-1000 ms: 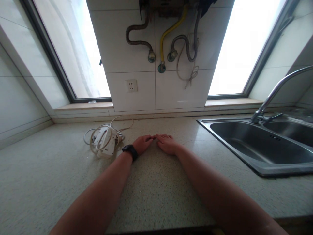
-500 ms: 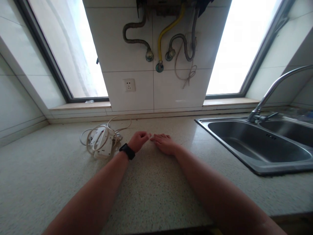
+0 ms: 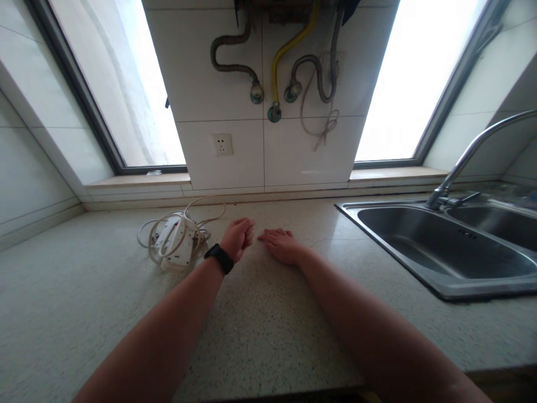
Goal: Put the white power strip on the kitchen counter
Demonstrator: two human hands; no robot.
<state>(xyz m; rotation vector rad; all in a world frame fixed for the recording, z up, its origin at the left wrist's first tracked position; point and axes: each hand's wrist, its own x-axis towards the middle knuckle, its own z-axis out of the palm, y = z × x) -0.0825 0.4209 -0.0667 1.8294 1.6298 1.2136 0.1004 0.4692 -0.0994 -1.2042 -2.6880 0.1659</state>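
Observation:
My left hand [image 3: 238, 238] is lifted a little off the speckled countertop [image 3: 260, 313], its fingers curled in and holding nothing; a black watch sits on that wrist. My right hand [image 3: 280, 244] lies flat, palm down, on the counter just to the right, a small gap between the two hands. A white power strip [image 3: 176, 243] with its coiled cord lies on the counter just left of my left hand.
A steel double sink [image 3: 444, 246] with a curved tap [image 3: 465, 159] fills the right side. A wall socket [image 3: 222, 144] and several hoses [image 3: 277, 73] hang on the tiled wall between two windows. A ledge runs along the back.
My left hand has lifted from lying flat beside the right hand and curled its fingers. The right hand has stayed flat. The view has shifted slightly.

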